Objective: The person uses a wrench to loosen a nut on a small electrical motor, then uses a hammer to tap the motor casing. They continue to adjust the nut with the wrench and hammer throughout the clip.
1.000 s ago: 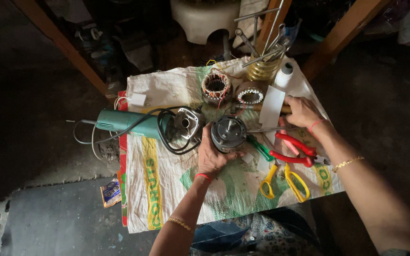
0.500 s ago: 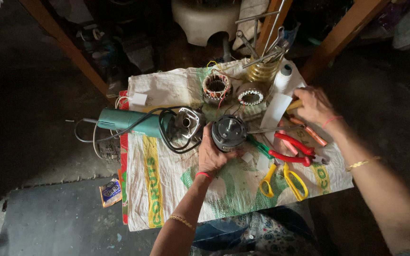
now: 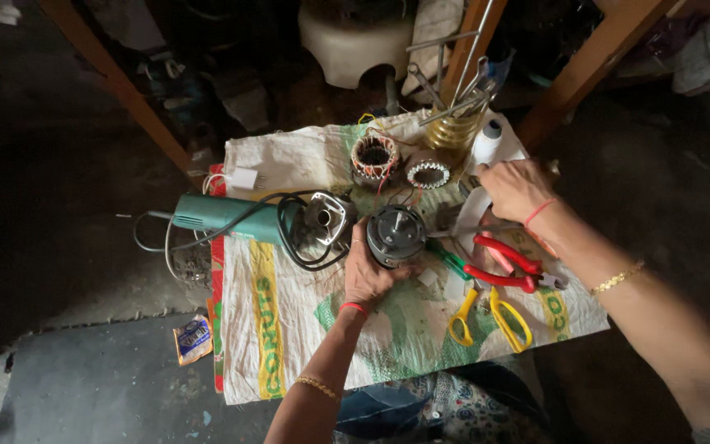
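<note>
Shifted up from the red pliers [image 3: 507, 265], the right hand [image 3: 513, 189] loosely curls near a white bottle [image 3: 486, 141]; left hand [image 3: 369, 271] clamps the heavy, rigid motor housing [image 3: 396, 234] by its rim.

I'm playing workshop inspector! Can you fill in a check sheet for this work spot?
Surface: woven sack cloth spread out, printed and stained.
Job's things: round dark motor, gripped by the left hand.
Clutter: two wound coil rings, red pliers, yellow scissors, green screwdriver, white bottle, holder of metal tools.
Hands: right hand by the bottle; what it holds is unclear.
Cables: black cord looping from the green grinder.
Surroundings: dark floor, wooden legs, small packet.
</note>
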